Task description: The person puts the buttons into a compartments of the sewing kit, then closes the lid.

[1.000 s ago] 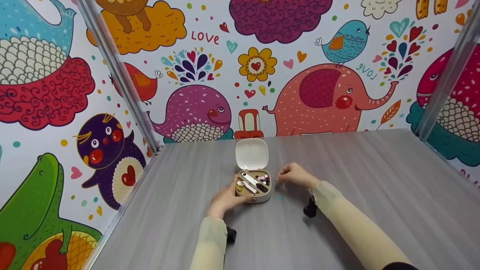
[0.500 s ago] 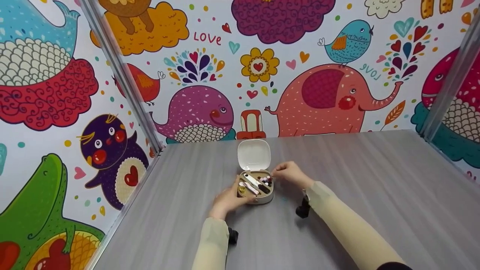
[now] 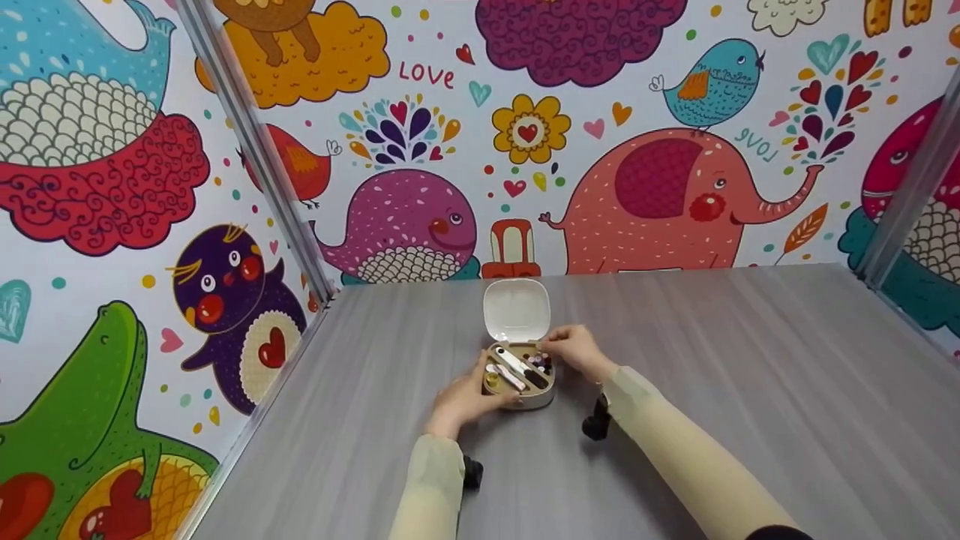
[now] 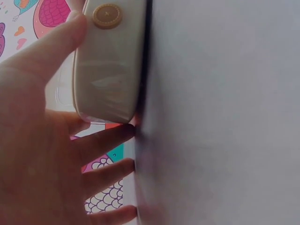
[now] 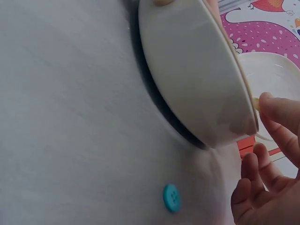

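A small cream box (image 3: 534, 401) stands on the table with its white lid (image 3: 517, 309) raised at the back. My left hand (image 3: 463, 399) holds its front left corner, thumb on the front and fingers along the side. A wooden-looking button (image 4: 107, 16) decorates the front. Inside lie a white-and-black slim tool (image 3: 520, 367), a pinkish-white tool (image 3: 511, 377), a round yellow item (image 3: 491, 379) and several small dark and pale pieces (image 3: 543, 362). My right hand (image 3: 577, 350) is at the right back rim, thumb and forefinger pinching a small yellowish piece (image 5: 256, 104), mostly hidden.
A teal button (image 5: 171, 198) lies on the grey table (image 3: 712, 360) right of the box. Printed wall panels (image 3: 420, 225) border the table at the back and sides. Black wrist cameras (image 3: 596, 421) hang under both forearms.
My right hand has moved left from beside the box to its right back rim, over the compartment of small pieces. The left hand keeps its hold, and the box stays put.
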Demonstrator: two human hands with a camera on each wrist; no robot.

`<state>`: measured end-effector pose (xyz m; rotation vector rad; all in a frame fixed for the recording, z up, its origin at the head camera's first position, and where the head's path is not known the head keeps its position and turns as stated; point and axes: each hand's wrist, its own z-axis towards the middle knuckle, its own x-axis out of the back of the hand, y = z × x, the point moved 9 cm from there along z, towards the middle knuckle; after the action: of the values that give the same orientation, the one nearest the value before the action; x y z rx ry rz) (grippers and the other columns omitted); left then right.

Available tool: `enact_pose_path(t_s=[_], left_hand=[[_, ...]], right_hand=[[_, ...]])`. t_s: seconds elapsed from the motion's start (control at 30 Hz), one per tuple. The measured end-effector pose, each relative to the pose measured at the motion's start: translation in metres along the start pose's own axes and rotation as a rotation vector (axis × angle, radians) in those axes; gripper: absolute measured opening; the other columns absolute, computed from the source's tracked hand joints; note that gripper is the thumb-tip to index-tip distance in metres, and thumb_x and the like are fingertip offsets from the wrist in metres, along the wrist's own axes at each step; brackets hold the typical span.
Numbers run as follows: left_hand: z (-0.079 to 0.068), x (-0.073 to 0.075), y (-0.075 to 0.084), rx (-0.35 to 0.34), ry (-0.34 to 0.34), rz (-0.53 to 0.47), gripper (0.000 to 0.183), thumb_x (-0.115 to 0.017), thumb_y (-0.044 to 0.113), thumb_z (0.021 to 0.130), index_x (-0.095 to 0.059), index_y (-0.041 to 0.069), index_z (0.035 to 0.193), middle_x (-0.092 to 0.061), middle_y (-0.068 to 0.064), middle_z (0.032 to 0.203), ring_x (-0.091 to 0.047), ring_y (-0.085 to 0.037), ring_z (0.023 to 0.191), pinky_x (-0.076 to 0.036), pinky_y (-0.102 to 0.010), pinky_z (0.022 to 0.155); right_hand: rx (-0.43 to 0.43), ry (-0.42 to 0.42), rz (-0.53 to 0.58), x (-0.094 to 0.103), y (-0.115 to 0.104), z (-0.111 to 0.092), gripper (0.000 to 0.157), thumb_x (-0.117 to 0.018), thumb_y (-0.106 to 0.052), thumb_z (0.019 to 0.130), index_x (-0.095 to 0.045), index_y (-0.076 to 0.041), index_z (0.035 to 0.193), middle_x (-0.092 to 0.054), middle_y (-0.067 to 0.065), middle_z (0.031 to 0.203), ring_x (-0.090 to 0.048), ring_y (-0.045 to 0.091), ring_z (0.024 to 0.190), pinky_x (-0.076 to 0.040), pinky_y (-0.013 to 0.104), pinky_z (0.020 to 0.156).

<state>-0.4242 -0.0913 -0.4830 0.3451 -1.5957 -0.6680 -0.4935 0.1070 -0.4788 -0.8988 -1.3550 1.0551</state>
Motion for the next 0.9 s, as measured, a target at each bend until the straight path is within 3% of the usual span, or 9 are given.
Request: enact_pose_path(t_s=[0.17,0.57,0.9], left_hand=[[0.000,-0.003,-0.001,0.001,-0.002,-0.019,0.107,-0.069,0.064,0.077,-0.020,0.010,0.155,-0.044,-0.026,0.143,-0.049,-0.043,0.123,-0.039,-0.057,0.098],[0.001,0.002,-0.002,0.002,0.016,-0.020,0.106,-0.069,0.064,0.077,-0.020,0.012,0.156,-0.044,-0.027,0.142,-0.048,-0.043,0.123,-0.039,-0.058,0.098],[0.002,0.001,0.000,-0.020,0.014,0.035,0.105,-0.066,0.066,0.078,-0.022,0.009,0.155,-0.048,-0.027,0.138,-0.052,-0.041,0.119,-0.042,-0.055,0.094]], right_hand=[[0.031,0.027,0.010,-0.002,0.001,0.002,0.007,-0.073,-0.005,0.081,-0.072,0.001,0.078,-0.063,-0.002,0.066,-0.049,0.010,0.059,-0.038,0.022,0.053],[0.094,0.016,-0.017,-0.013,-0.007,0.005,0.008,-0.076,-0.003,0.079,-0.073,0.004,0.078,-0.066,0.000,0.066,-0.052,0.007,0.057,-0.041,0.020,0.053],[0.083,-0.007,-0.042,-0.013,-0.004,0.005,0.007,-0.076,-0.004,0.079,-0.074,0.002,0.077,-0.068,0.001,0.067,-0.051,0.007,0.054,-0.039,0.021,0.050]])
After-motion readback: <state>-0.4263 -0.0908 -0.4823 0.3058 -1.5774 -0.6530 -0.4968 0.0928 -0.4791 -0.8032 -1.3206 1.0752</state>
